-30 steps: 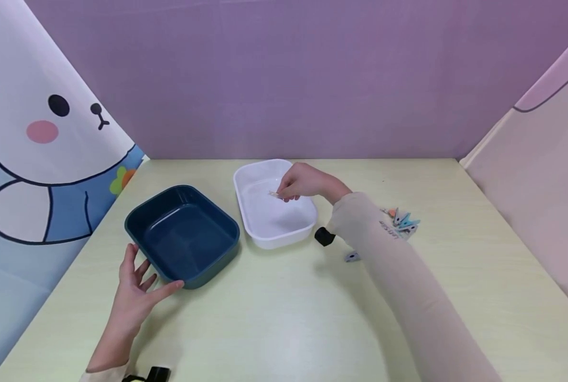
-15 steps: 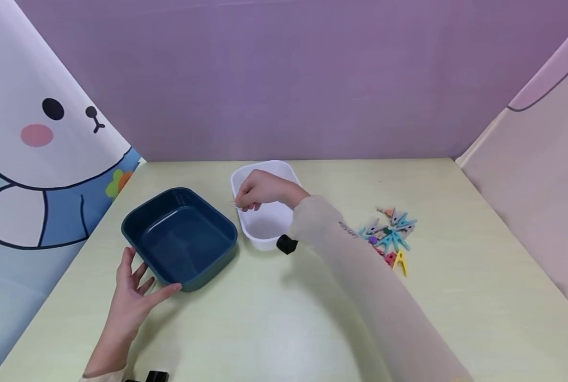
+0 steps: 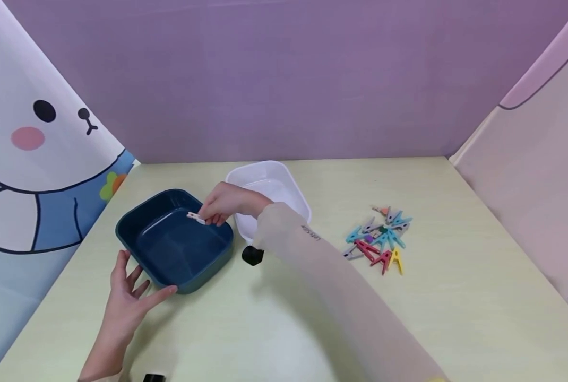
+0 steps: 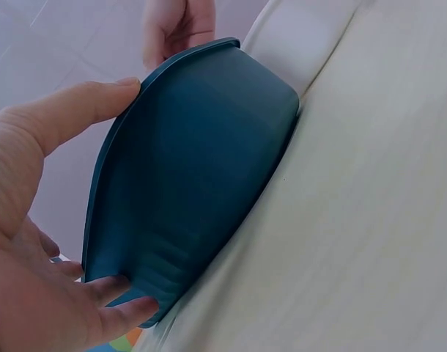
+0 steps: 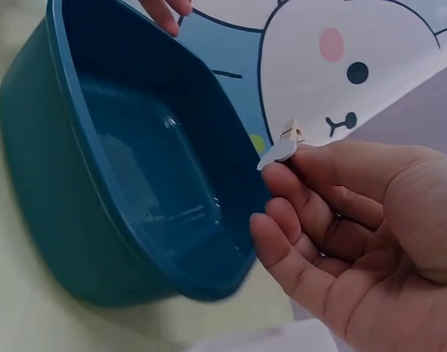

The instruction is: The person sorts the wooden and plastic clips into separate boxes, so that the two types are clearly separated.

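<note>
My right hand (image 3: 227,202) pinches a small wooden clothespin (image 3: 196,217) over the right side of a dark teal basin (image 3: 171,252). In the right wrist view, a white rounded piece shows on the clothespin (image 5: 280,150), between thumb and forefinger. My left hand (image 3: 127,302) is spread about the basin's near left corner. Its thumb touches the rim, and its extended fingers lie along the outer side, as the left wrist view shows. No clothespins appear in the visible part of the teal basin.
A white basin (image 3: 284,185) stands right behind the teal one, partly hidden by my right sleeve (image 3: 308,249). On the right of the table lies a pile of clothespins (image 3: 381,236) in blue, grey, red and yellow. A purple cloth backdrop (image 3: 284,79) rises behind the table.
My right hand has carried the clothespin leftward from over the white basin to over the teal basin. The pile on the right has come out from behind my sleeve. The left hand stays put.
</note>
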`<control>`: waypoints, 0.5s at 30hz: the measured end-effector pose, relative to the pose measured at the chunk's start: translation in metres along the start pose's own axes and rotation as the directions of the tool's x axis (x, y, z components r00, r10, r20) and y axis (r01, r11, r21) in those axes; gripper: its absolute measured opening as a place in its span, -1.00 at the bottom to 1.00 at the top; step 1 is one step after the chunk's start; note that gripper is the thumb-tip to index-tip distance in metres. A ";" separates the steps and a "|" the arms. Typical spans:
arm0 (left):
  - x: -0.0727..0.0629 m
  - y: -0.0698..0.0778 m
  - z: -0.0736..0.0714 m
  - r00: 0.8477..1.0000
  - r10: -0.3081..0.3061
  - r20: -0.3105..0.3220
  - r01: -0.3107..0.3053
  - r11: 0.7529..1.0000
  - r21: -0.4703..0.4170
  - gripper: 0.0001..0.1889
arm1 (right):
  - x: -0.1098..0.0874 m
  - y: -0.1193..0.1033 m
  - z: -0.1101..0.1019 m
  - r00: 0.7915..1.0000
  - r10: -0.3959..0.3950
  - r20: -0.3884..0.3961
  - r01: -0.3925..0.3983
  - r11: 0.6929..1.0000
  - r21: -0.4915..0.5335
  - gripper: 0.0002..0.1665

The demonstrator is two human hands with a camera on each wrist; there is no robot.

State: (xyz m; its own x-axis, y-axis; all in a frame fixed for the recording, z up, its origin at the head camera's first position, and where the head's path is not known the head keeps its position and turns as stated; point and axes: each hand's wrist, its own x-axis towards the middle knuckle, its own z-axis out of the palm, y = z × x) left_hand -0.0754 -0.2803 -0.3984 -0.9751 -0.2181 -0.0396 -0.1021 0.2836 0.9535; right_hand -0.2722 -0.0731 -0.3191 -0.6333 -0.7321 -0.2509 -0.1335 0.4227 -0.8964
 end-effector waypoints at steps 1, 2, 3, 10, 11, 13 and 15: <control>-0.001 0.000 0.000 1.000 0.001 -0.001 -0.001 1.000 -0.007 0.32 | 0.002 -0.001 0.004 1.000 0.007 -0.002 -0.007 1.000 0.022 -0.79; -0.001 0.000 0.000 1.000 0.002 -0.001 -0.002 1.000 -0.004 0.32 | 0.003 -0.002 0.007 1.000 0.016 -0.003 -0.016 0.999 0.045 -0.79; -0.002 0.000 0.000 1.000 0.001 -0.001 -0.001 1.000 -0.008 0.32 | 0.004 -0.002 0.011 1.000 0.025 -0.004 -0.024 0.998 0.063 -0.79; -0.002 0.000 0.000 1.000 -0.030 -0.003 0.030 0.999 0.020 0.33 | 0.011 -0.008 0.039 0.998 0.056 0.006 -0.056 0.994 0.092 -0.84; -0.002 0.000 0.000 1.000 -0.029 -0.006 0.029 0.999 0.032 0.32 | 0.012 -0.009 0.044 0.998 0.066 0.000 -0.065 0.993 0.097 -0.85; -0.002 0.000 0.000 1.000 -0.019 -0.009 0.019 0.999 0.037 0.32 | 0.014 -0.008 0.053 0.996 0.084 0.001 -0.083 0.988 0.131 -0.85; -0.002 0.000 -0.001 1.000 -0.007 -0.006 0.007 0.999 0.036 0.31 | 0.015 -0.006 0.061 0.994 0.114 0.001 -0.112 0.977 0.181 -0.85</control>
State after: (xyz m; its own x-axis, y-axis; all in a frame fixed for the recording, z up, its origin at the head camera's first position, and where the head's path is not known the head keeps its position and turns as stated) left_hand -0.0732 -0.2805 -0.3976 -0.9731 -0.2260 -0.0445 -0.1163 0.3154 0.9418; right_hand -0.2343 -0.1195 -0.3398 -0.6439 -0.6797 -0.3513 0.0779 0.3985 -0.9139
